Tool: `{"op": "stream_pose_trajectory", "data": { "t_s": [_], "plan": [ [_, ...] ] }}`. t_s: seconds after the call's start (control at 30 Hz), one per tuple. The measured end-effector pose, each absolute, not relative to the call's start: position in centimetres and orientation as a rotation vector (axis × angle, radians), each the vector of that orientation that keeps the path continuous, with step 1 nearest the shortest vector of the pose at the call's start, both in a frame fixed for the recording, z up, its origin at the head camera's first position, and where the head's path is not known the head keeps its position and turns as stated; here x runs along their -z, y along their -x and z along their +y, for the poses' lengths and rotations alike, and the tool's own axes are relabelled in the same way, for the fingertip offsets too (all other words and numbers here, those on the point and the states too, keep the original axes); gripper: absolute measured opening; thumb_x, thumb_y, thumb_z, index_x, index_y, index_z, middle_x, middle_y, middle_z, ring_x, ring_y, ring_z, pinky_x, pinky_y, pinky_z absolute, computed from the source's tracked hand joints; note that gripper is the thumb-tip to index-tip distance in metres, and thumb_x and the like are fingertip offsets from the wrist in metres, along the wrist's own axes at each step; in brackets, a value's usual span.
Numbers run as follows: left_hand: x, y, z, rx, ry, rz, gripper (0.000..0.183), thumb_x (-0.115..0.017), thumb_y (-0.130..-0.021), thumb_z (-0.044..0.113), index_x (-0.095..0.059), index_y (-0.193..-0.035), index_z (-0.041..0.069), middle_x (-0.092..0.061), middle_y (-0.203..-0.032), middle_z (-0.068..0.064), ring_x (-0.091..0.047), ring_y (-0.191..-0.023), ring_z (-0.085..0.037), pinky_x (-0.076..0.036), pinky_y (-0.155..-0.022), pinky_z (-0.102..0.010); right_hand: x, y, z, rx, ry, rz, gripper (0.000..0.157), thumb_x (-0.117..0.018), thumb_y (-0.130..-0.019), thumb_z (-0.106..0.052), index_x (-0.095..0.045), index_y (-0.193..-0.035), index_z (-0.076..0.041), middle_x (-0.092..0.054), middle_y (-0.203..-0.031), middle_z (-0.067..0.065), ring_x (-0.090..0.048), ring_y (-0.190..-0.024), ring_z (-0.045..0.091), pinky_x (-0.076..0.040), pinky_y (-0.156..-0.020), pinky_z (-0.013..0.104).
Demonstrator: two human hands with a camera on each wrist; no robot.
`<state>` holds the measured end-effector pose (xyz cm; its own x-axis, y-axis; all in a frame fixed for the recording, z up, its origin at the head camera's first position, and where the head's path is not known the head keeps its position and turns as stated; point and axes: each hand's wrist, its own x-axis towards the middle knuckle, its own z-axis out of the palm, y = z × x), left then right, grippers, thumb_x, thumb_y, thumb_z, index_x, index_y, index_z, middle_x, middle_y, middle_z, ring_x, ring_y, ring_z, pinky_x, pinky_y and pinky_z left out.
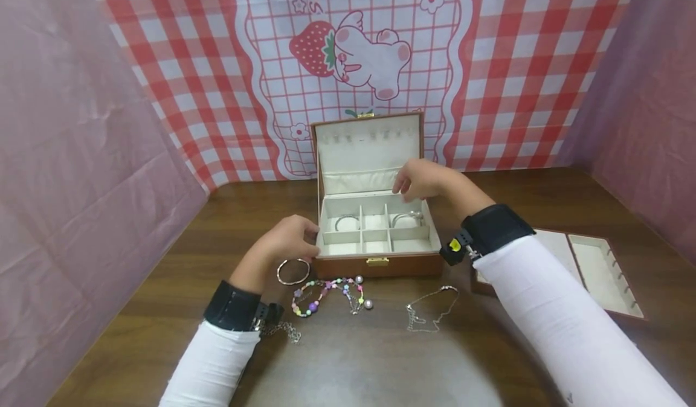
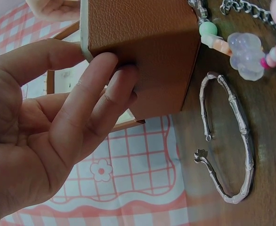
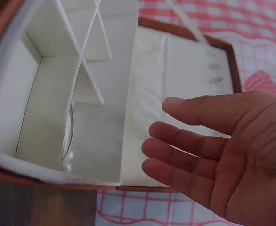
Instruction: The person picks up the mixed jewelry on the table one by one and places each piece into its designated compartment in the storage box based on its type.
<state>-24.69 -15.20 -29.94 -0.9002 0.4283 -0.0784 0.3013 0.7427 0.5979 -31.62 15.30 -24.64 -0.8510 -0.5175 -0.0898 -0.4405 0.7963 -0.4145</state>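
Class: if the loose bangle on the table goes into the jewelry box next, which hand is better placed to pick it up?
Probably the left hand: it touches the jewelry box at its left side, close to the bangle. The right hand is at the box's back right, farther away.

- Head view: illumination moderate and mostly even; a broad, pale glare covers the tabletop (image 1: 375,365) at front centre — the surrounding wood reads darker.
- Head view: wide-angle stretch toward the frame edges; small detail soft.
- Left wrist view: well lit; bangle (image 2: 244,127) in focus, with small highlights; the side of the box (image 2: 161,70) partly in shade.
- Right wrist view: dimmer, hazy, low in contrast; nearest box rim blurred — out of focus.
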Motion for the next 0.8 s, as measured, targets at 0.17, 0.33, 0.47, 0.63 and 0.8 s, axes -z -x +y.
{"op": "stream_pose_trajectory", "data": {
  "t_s": [0.17,0.33,0.47,0.63,0.8],
  "plan": [
    [29.9,24.6,-15.3,-0.933,-0.556,2.698,0.037,-0.069,-0.077,-0.001,-0.066,-0.113,-0.010,-0.071,-0.093,-0.015,-0.069,-0.063,-0.016,-0.058,-0.062,-0.028,24.6,30.1,15.7,0.551,0.937,2.818,0.023,-0.070,-0.082,-0.002,-0.072,-0.104,-0.001,-0.070,-0.099,0.013,-0.064,-0.095,0.027,-0.054,-0.081,0.040],
    [29.9,24.6,-15.5,-0.952,-0.535,2.670,0.041,-0.070,-0.080,-0.001,-0.063,-0.119,-0.010,-0.070,-0.100,-0.018,-0.069,-0.062,-0.020,-0.058,-0.061,-0.030,24.7,28.0,16.0,0.584,1.017,2.812,0.024,-0.072,-0.082,-0.002,-0.072,-0.106,-0.002,-0.070,-0.100,0.008,-0.064,-0.095,0.027,-0.055,-0.080,0.039],
    [29.8,24.6,-15.6,-0.947,-0.521,2.668,0.040,-0.071,-0.081,0.000,-0.063,-0.119,-0.009,-0.070,-0.101,-0.018,-0.069,-0.063,-0.020,-0.059,-0.062,-0.031,24.8,26.3,16.1,0.614,1.038,2.800,0.023,-0.073,-0.083,-0.003,-0.073,-0.106,-0.004,-0.071,-0.101,0.006,-0.065,-0.095,0.028,-0.055,-0.079,0.039],
    [29.7,24.5,-15.7,-0.921,-0.513,2.685,0.041,-0.072,-0.082,0.003,-0.064,-0.120,-0.007,-0.070,-0.103,-0.016,-0.068,-0.061,-0.017,-0.058,-0.061,-0.030,25.5,24.6,16.5,0.612,1.136,2.785,0.023,-0.075,-0.082,-0.004,-0.074,-0.104,-0.006,-0.071,-0.100,0.004,-0.066,-0.092,0.025,-0.056,-0.079,0.039],
    [29.3,24.2,-15.8,-0.860,-0.537,2.704,0.038,-0.073,-0.083,0.007,-0.065,-0.119,-0.004,-0.070,-0.101,-0.012,-0.065,-0.064,-0.016,-0.056,-0.060,-0.029,26.5,23.0,16.9,0.629,1.199,2.756,0.021,-0.075,-0.082,-0.006,-0.074,-0.104,-0.006,-0.071,-0.101,0.005,-0.067,-0.091,0.025,-0.056,-0.079,0.041]
  ]
}}
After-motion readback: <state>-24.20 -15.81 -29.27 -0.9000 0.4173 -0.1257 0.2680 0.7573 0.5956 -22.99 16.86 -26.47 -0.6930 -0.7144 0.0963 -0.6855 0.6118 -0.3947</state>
